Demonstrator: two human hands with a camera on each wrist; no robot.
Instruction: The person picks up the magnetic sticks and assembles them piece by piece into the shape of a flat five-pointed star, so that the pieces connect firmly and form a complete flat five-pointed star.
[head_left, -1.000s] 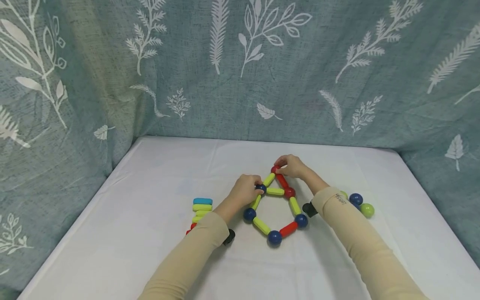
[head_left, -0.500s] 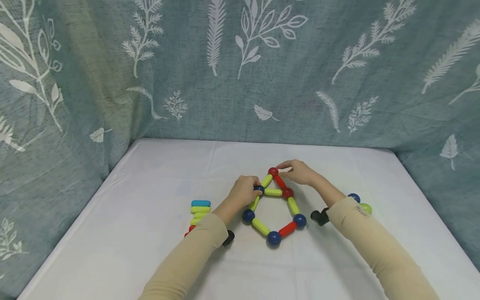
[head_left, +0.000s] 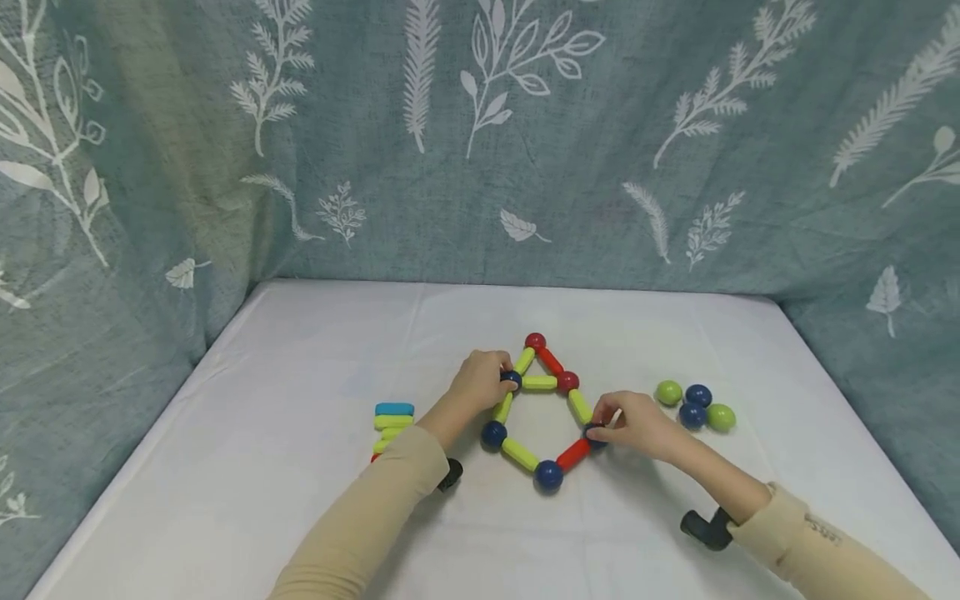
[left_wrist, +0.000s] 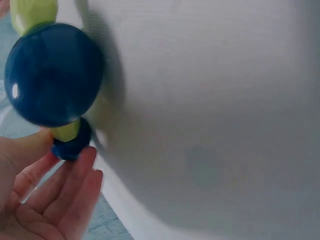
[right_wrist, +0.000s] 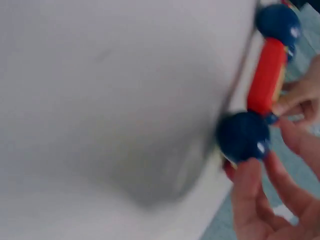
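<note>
A flat frame of magnetic rods and balls lies on the white cloth. A red ball (head_left: 536, 341) tops a triangle, joined to a five-sided ring below it. My left hand (head_left: 478, 383) pinches the upper-left blue ball (head_left: 512, 381), which the left wrist view shows partly hidden behind the larger-looking lower-left blue ball (left_wrist: 52, 75). My right hand (head_left: 639, 423) pinches the right blue ball (right_wrist: 242, 136) between thumb and fingers. From that ball a red rod (head_left: 573, 455) runs to the bottom blue ball (head_left: 548, 476), and a lime rod (head_left: 580, 407) leads up to another red ball (head_left: 567, 381).
Loose lime and blue balls (head_left: 698, 395) sit in a cluster right of the frame. Left of the left forearm lie a blue rod (head_left: 394, 409) and several lime rods (head_left: 393, 422), partly covered by the sleeve. A patterned curtain (head_left: 570, 233) hangs behind the table.
My right hand has let go of the top red ball and come down toward me to the right blue ball. My left hand keeps its hold on the upper-left ball.
</note>
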